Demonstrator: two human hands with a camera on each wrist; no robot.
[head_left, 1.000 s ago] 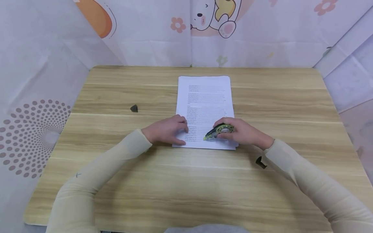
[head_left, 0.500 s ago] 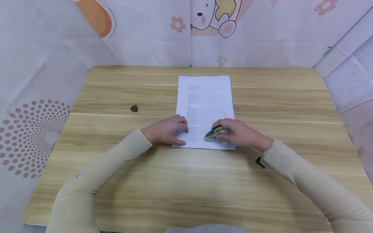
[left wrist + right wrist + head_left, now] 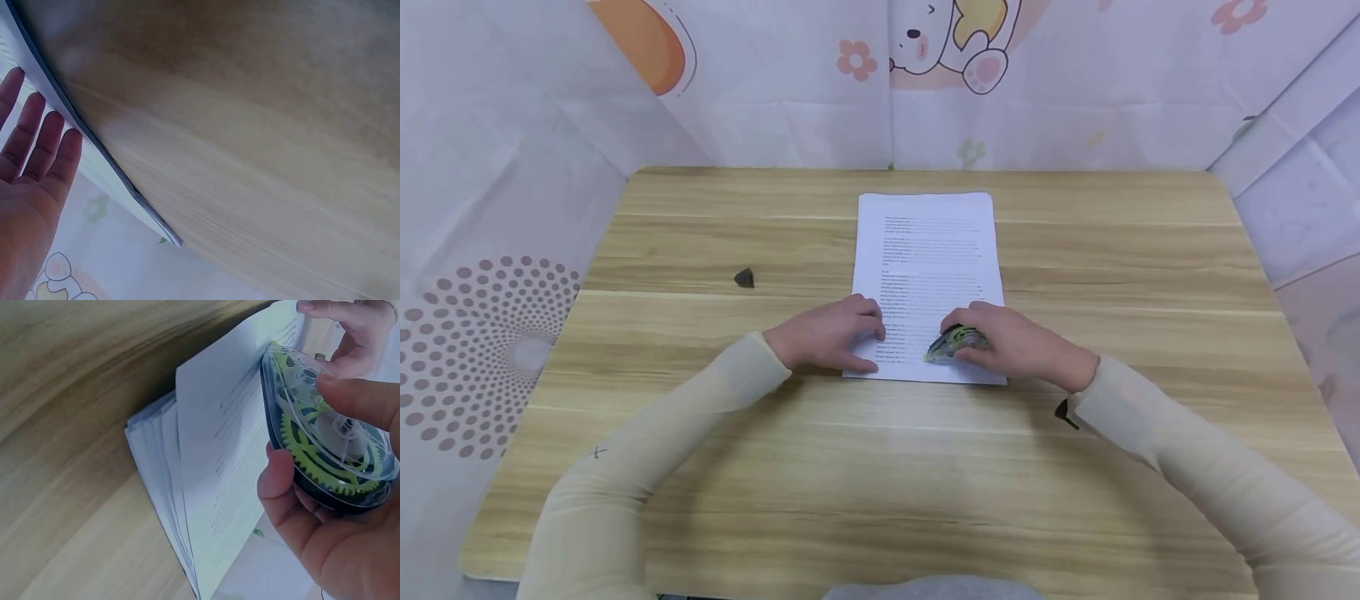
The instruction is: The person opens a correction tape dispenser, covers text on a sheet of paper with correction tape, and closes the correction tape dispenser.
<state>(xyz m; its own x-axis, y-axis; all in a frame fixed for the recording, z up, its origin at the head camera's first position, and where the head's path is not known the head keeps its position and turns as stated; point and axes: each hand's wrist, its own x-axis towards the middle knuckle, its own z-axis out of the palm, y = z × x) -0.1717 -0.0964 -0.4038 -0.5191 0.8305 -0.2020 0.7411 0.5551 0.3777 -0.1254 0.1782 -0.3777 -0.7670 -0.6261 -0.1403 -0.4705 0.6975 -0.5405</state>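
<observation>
A stack of printed white paper [image 3: 932, 250] lies on the wooden table. In my right hand [image 3: 1018, 343] is a correction tape [image 3: 953, 342], gripped between thumb and curled fingers. Its tip meets the top sheet near the last printed lines. Green gear wheels show through the clear case of the correction tape [image 3: 331, 447] in the right wrist view. My left hand [image 3: 835, 333] rests on the lower left part of the paper, its fingers loosely bent and holding nothing. The left wrist view shows the fingers of that left hand [image 3: 31, 162] at the paper's edge.
To the left of the paper sits a small dark piece [image 3: 745, 278] on the table [image 3: 1112, 267]. Another dark object [image 3: 1064, 413] shows partly beside the right sleeve cuff. A patterned curtain [image 3: 820, 125] hangs behind the table's back edge.
My right hand has shifted slightly left, and the correction tape has swung a little with it while its tip stays in nearly the same spot. My left hand has kept its place.
</observation>
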